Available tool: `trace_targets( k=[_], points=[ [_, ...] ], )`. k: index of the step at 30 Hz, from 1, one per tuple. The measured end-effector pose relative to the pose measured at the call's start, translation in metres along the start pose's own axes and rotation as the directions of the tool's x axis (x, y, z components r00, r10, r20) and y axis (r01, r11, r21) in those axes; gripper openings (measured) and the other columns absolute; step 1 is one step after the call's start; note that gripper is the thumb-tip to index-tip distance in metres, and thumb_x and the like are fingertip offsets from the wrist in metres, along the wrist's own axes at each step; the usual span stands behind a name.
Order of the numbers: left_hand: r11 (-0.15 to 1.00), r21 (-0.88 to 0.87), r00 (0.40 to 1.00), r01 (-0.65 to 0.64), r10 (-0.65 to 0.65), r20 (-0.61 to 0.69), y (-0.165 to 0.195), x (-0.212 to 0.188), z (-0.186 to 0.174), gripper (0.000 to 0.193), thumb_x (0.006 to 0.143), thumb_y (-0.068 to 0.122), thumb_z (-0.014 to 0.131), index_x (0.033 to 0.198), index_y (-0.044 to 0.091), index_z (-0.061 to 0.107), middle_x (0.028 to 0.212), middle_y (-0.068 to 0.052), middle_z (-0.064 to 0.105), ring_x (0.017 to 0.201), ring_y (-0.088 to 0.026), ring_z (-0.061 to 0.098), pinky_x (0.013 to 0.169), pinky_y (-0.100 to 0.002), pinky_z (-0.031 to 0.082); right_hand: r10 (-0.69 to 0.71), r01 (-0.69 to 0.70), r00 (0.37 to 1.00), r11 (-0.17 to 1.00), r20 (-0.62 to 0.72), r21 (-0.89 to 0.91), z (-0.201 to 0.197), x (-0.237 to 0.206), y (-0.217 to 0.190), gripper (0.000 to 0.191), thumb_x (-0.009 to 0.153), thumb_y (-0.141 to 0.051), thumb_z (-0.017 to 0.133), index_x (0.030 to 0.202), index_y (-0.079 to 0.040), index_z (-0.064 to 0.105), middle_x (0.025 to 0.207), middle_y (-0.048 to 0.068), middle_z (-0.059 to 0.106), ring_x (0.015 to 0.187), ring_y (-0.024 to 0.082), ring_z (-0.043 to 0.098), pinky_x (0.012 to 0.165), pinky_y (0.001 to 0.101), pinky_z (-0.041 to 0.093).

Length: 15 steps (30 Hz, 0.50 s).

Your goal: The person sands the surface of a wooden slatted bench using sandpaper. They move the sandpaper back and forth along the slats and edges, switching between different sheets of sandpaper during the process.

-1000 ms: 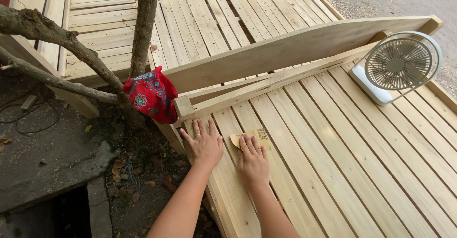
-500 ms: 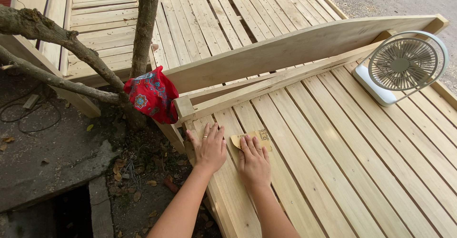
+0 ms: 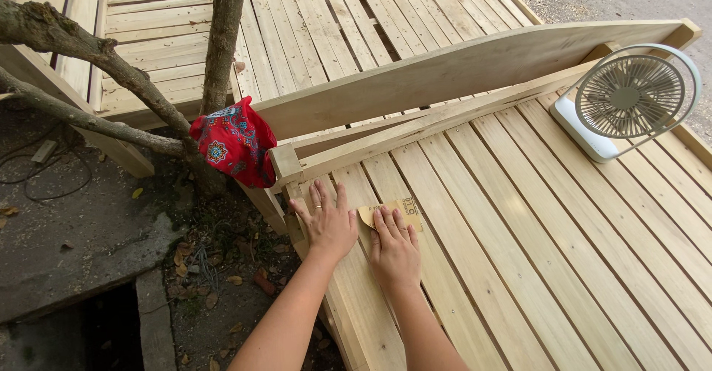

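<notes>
At lower centre, the left hand lay flat with fingers spread, gripping nothing, on the slatted wooden bed frame, while the right hand pressed open-palmed on the sandpaper sheet just beside it.

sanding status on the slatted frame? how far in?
Done: can't tell; every slat looks alike. In hand: right hand presses a sandpaper sheet on a slat near the corner; left hand lies flat beside it on the slatted wooden frame. Left: can't tell either; no finished patch stands out.
</notes>
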State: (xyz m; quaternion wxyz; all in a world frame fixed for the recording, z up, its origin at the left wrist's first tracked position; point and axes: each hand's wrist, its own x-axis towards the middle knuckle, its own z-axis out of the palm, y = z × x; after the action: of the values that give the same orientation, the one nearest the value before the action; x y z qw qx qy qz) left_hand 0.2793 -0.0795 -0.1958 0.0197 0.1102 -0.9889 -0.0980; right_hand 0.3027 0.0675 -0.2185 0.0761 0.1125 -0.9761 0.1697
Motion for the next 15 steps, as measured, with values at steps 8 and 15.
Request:
trace_targets(
  k=[8, 15],
  points=[
    [0.978, 0.009, 0.978, 0.207, -0.207, 0.025, 0.001, 0.019, -0.007, 0.084, 0.094, 0.047, 0.05, 0.157, -0.002, 0.023, 0.157, -0.031, 0.033, 0.151, -0.041, 0.024, 0.111, -0.074, -0.012, 0.003, -0.003, 1.0, 1.0, 0.013, -0.014, 0.0, -0.002, 0.0, 0.048, 0.103, -0.035, 0.042, 0.147, -0.023, 0.052, 0.157, -0.003, 0.046, 0.148, 0.019, 0.036, 0.12, 0.0446, 0.025],
    [0.97, -0.106, 0.975, 0.221, -0.221, 0.012, 0.0, 0.024, -0.011, 0.067, 0.097, 0.035, 0.049, 0.156, 0.006, 0.033, 0.158, -0.016, 0.04, 0.149, -0.034, 0.031, 0.113, -0.076, -0.011, -0.009, 0.009, 1.0, 1.0, 0.005, -0.016, -0.003, -0.003, 0.0, 0.048, 0.104, -0.036, 0.041, 0.148, -0.023, 0.051, 0.157, -0.003, 0.045, 0.148, 0.019, 0.034, 0.12, 0.0446, 0.024]
  ],
)
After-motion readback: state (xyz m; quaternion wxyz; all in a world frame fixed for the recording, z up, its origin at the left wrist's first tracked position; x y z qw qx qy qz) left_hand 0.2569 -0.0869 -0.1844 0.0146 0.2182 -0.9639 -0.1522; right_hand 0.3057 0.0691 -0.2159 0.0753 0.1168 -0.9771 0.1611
